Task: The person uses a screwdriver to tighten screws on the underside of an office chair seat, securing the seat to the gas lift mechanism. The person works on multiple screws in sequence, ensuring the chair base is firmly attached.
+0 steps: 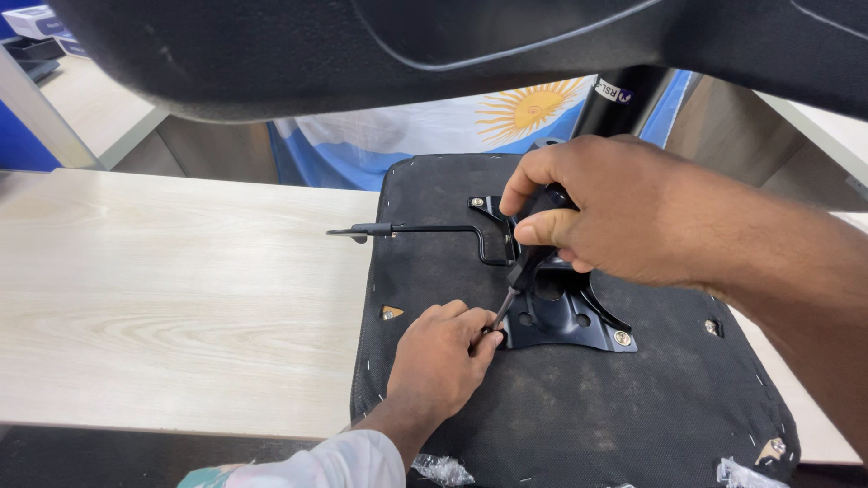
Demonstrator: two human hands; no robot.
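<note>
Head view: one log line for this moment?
right hand: grips screwdriver | left hand: steadies tip | bracket on seat base

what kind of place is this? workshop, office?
Likely an office or showroom used for furniture assembly, not a proper workshop: an upturned chair seat with a black metal bracket lies on a pale wood-look desk, the right hand holds a screwdriver.

Screwdriver [527,262] tip hidden behind left hand [440,357]; handle mostly covered by right hand [615,212]; chair part [452,45] overhead cropped.
</note>
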